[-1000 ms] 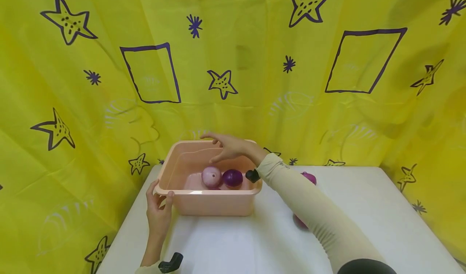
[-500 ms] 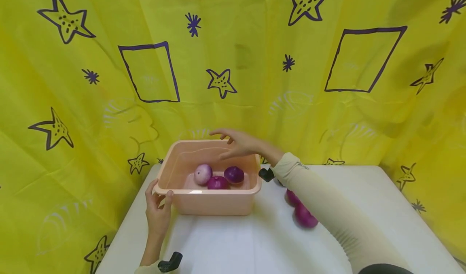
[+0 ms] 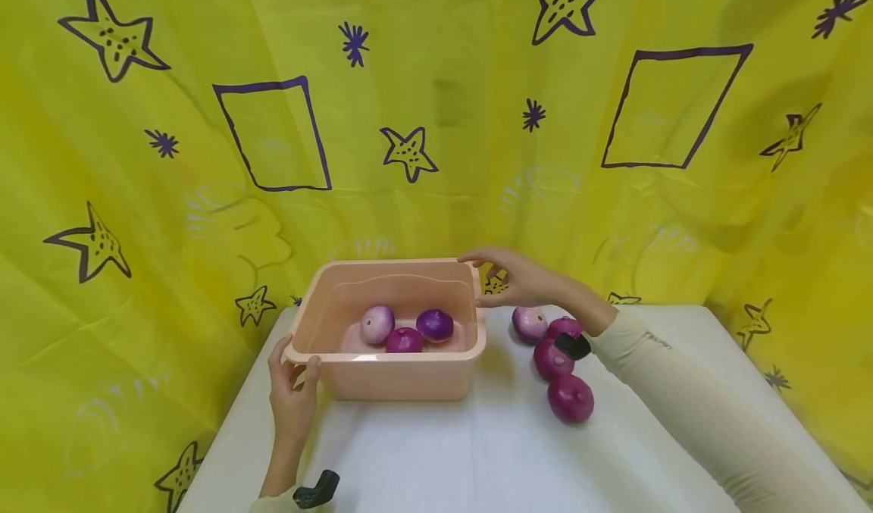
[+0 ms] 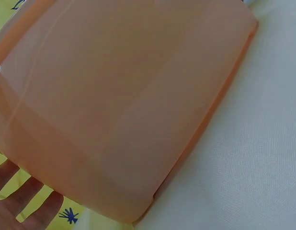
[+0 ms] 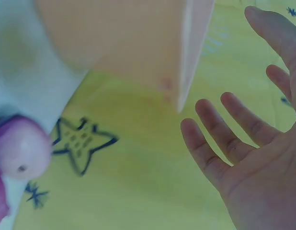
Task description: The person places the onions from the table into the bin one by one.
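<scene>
A peach plastic tub (image 3: 398, 379) stands on the white table with three onions inside: a pale purple-white onion (image 3: 377, 325), a magenta onion (image 3: 404, 340) and a dark purple onion (image 3: 435, 326). My left hand (image 3: 293, 403) holds the tub's near left corner, thumb at the front rim and fingers along the left side. Beside the right rim is my right hand (image 3: 514, 278), fingers spread and holding nothing. In the right wrist view that hand's palm (image 5: 263, 167) faces the tub wall (image 5: 119, 43); whether it touches the rim I cannot tell.
Several more onions lie in a cluster on the table (image 3: 409, 452) right of the tub, among them a pale onion (image 3: 530, 323) at the back and a magenta onion (image 3: 571, 398) nearest me. A yellow curtain (image 3: 436, 217) with dark stars hangs behind the table.
My right hand has moved right, from above the tub's inside to its right rim. The onions inside shifted and a magenta one came into sight. My left hand stays at the corner.
</scene>
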Available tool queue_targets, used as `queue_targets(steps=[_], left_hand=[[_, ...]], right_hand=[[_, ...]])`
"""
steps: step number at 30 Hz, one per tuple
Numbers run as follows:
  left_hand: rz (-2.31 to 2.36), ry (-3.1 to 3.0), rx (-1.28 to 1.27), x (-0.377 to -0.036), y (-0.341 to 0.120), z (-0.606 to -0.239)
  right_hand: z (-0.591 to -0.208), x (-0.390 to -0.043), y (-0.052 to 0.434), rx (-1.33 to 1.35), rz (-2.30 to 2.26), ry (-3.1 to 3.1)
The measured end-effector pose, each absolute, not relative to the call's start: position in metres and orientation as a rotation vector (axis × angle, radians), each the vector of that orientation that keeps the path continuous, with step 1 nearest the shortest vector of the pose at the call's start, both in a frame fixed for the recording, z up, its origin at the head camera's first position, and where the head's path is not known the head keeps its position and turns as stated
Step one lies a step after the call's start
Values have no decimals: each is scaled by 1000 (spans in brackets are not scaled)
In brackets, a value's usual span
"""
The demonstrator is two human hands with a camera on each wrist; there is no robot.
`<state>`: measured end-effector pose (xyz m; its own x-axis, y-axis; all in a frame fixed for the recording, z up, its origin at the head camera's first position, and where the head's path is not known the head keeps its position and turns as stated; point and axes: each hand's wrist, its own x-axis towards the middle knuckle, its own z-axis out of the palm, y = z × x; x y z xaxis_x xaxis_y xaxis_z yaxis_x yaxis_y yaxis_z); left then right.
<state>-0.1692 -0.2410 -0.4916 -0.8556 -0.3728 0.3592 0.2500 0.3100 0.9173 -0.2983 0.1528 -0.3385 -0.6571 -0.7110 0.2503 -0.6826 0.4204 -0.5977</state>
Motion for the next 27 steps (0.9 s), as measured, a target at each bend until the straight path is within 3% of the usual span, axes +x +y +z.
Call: queue_targets(steps=[11,27], left_hand=[[-1563,-2072,110,-168,-241,-494],[-1571,-2062,87,-167,-240,-490]], right_hand=[[-373,-254,228,-1121,-1039,2696],[-439,-209,283,-973,-1099,2672]])
